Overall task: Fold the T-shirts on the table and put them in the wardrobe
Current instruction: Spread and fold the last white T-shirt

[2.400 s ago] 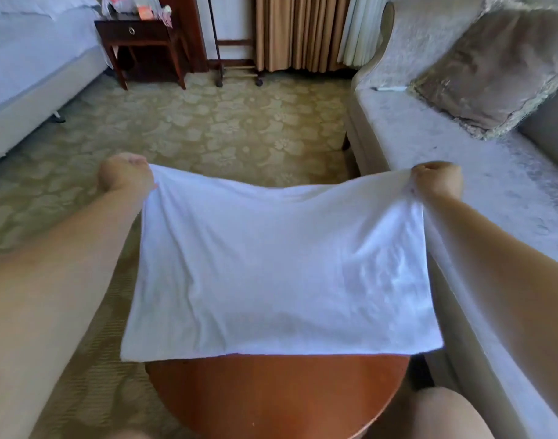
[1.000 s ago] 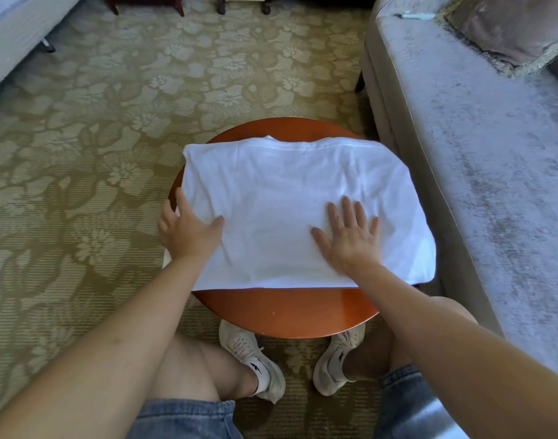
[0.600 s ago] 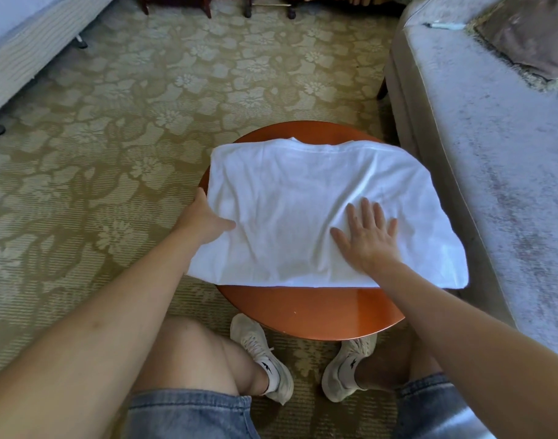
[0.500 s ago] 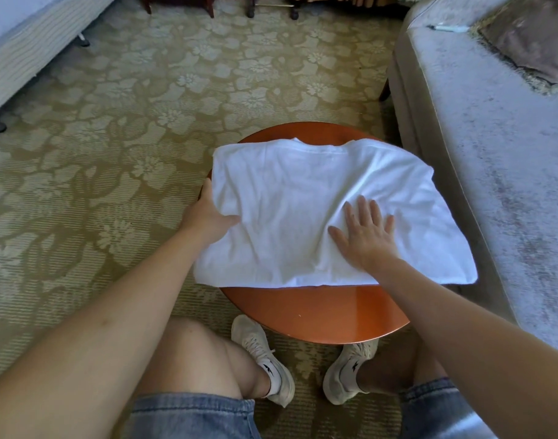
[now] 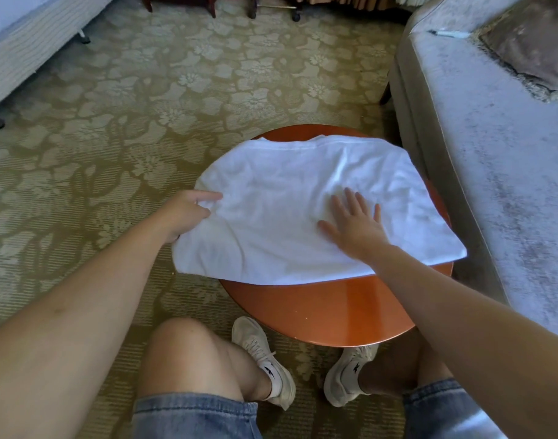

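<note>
While the left hand [image 5: 188, 213] grips the T-shirt [image 5: 303, 185] at its left edge, the right hand [image 5: 356, 224] lies flat on it.
White and folded, the T-shirt covers most of the round tabletop [image 5: 318, 308]; its left edge hangs past the rim over the carpet [image 5: 128, 99], its near right corner juts past the rim toward the sofa [image 5: 493, 160]. Left fingers [image 5: 208, 196] curl round bunched cloth; right fingers [image 5: 350, 201] are straight and spread. A bare strip of tabletop lies along the near edge. The sofa stands just beside the tabletop, while open carpet stretches left and ahead to the bed [image 5: 27, 42].
</note>
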`<state>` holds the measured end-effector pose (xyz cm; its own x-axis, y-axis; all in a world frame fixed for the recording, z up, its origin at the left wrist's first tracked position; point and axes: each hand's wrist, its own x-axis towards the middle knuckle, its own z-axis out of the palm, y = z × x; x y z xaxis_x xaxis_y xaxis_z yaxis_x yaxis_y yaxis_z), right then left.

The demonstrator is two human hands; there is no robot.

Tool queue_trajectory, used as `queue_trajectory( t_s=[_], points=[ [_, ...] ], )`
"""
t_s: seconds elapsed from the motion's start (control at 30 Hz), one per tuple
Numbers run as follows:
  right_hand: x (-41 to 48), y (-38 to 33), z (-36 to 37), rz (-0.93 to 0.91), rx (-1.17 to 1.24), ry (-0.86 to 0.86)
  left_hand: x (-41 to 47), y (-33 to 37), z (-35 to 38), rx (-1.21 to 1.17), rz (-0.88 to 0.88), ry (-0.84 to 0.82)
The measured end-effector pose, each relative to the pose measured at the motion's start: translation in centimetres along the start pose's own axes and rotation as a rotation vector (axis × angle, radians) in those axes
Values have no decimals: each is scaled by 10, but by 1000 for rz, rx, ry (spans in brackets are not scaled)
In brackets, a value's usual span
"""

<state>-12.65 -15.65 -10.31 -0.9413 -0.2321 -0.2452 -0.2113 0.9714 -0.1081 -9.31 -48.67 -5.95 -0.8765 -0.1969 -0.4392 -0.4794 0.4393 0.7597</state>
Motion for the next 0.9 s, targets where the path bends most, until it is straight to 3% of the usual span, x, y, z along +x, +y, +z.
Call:
queue_trajectory(
  t_s=[0.1, 0.27, 0.4, 0.53, 0.6, 0.7, 0.8, 0.87, 0.9],
  points=[
    [-13, 24, -3, 136, 33, 178, -10, 18, -6, -11, 21, 75],
    [-37, 62, 5, 144, 18, -69, -28, 68, -13, -18, 90, 115],
    [-47, 47, 6, 99, 126, -47, -48, 134, 11, 97, 167, 37],
    [-58, 63, -12, 268, 552, 366, -51, 196, 64, 294, 183, -89],
    [-65, 84, -17, 369, 809, 476, -54, 219, 103, 373, 185, -117],
    [-74, 110, -20, 511, 1228, 337, -47, 237, 168, 491, 191, -222],
    [-74, 131, -21, 553, 1493, 194, -53, 242, 219, 230, 138, -346],
    [-72, 140, -22, 513, 1497, 132, -47, 227, 233, 159, 156, -165],
    [-70, 143, -21, 500, 1461, 121, -43, 214, 234, 262, 184, -68]
  ],
)
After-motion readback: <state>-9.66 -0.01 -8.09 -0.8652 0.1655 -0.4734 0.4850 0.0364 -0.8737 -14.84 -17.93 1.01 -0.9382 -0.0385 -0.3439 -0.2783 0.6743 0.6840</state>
